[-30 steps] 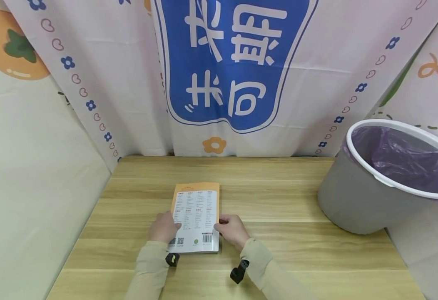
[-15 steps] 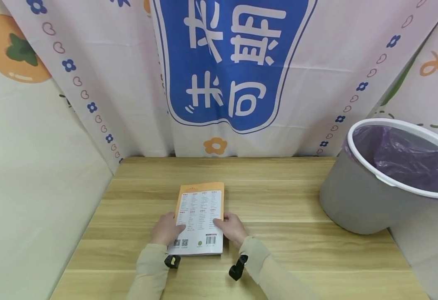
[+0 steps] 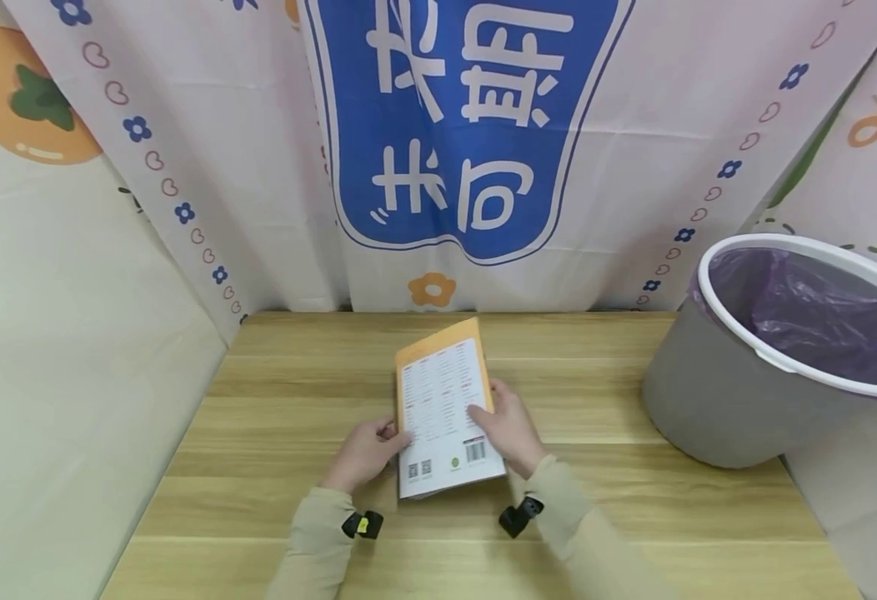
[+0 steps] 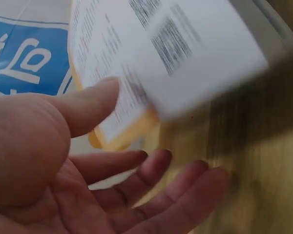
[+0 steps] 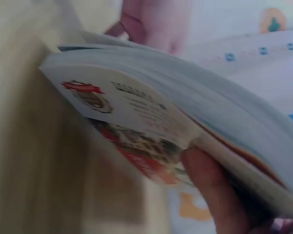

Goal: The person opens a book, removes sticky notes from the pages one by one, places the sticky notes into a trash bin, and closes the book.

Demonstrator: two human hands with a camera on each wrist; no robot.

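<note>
A paperback book (image 3: 442, 408) with an orange border, columns of print and a barcode on its back cover is held tilted over the table. My right hand (image 3: 512, 427) grips its right side, thumb on the back cover. In the right wrist view, one finger (image 5: 207, 178) presses the printed front cover underneath, and the page edges fan a little. My left hand (image 3: 367, 454) is at the book's lower left edge. Seen from the left wrist, its thumb (image 4: 95, 102) overlaps the cover while the fingers (image 4: 185, 195) spread loosely below, apart from the book.
Both hands are over a wood-grain table (image 3: 296, 383). At its right edge stands a grey bin (image 3: 709, 392) with a white rim and a purple liner. A printed white curtain (image 3: 281, 167) with a blue panel hangs behind the table.
The book has lifted from the table, shifted to the right and away, and tilted. My right hand moved with it; my left hand followed rightward and its fingers have loosened from the edge.
</note>
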